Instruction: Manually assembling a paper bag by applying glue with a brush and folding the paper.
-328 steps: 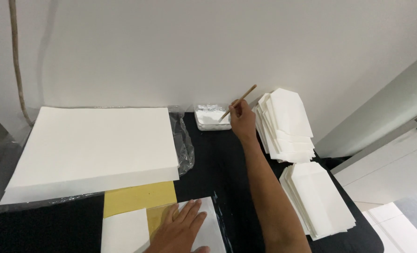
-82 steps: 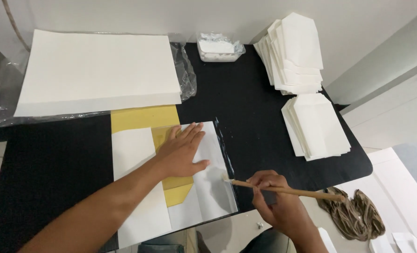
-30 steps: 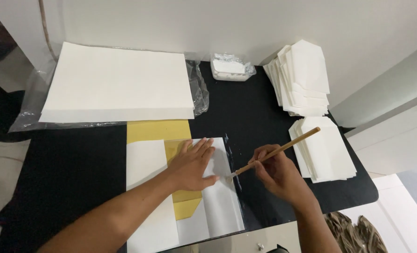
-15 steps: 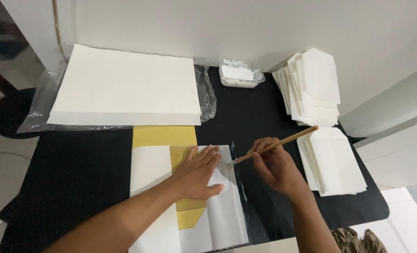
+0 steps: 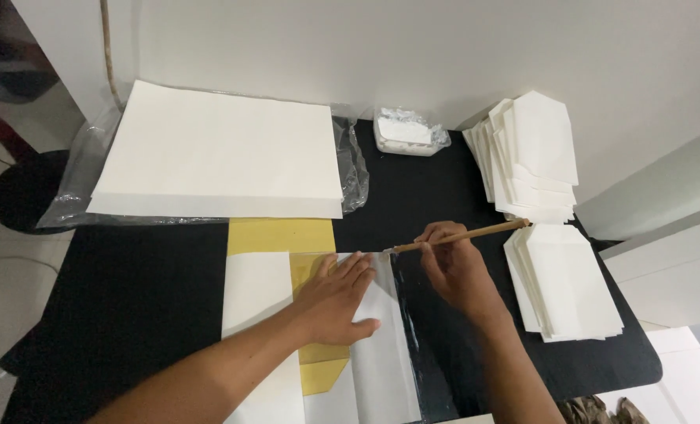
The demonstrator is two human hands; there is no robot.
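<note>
Brushing the edge of a folded paper

Gripping a thin wooden brush point(image 5: 460, 236), the right hand point(image 5: 456, 271) has its fingers closed around it, tip touching the white folded paper point(image 5: 377, 345) on the black table point(image 5: 130, 290). The left hand point(image 5: 336, 298) presses flat, fingers spread, on that paper over a yellow sheet point(image 5: 279, 235). Envelope stacks point(image 5: 535, 157) lie to the right.

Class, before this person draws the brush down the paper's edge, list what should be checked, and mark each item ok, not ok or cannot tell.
1. Left hand presses flat on the folded white paper: ok.
2. Right hand has a grip on the wooden brush: ok.
3. Brush tip meets the paper's top right corner: ok.
4. Paste on the bristles: cannot tell, too small.
5. White paste tub open at the table's back: ok.
6. Finished envelope stacks lie apart from the wet edge: ok.
</note>
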